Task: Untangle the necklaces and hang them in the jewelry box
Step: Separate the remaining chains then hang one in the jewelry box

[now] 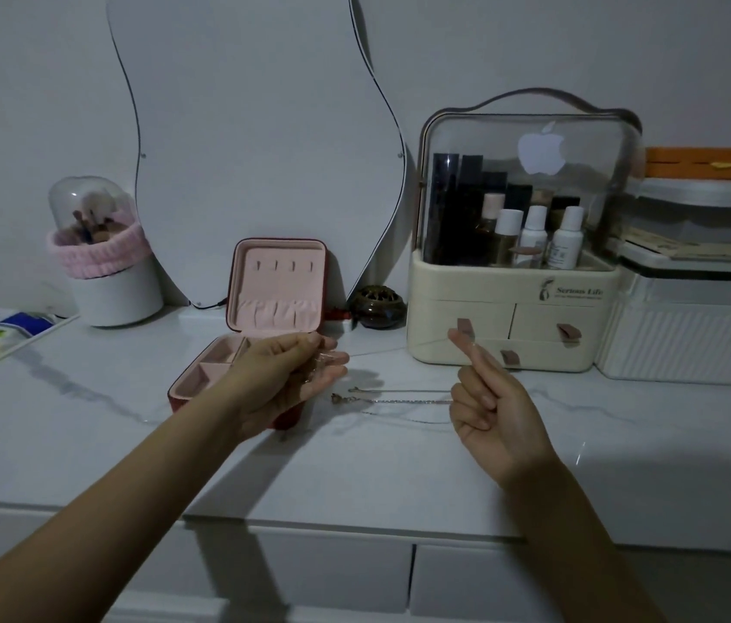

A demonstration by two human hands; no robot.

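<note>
A red jewelry box (278,285) with pink lining stands open on the marble table, its upright lid showing a row of small hooks. My left hand (285,377) hovers in front of the box and pinches one end of a thin chain (393,349). That chain stretches taut through the air to my right hand (487,397), which pinches its other end between thumb and forefinger. Other necklaces (390,400) lie on the tabletop between my two hands, a small pendant at their left end.
A cream cosmetics organizer (512,317) with a clear lid stands at the back right, and white storage boxes (691,335) stand beside it. A wavy mirror (260,141) leans on the wall. A brush holder (107,281) is back left, a small dark pot (375,305) by the box.
</note>
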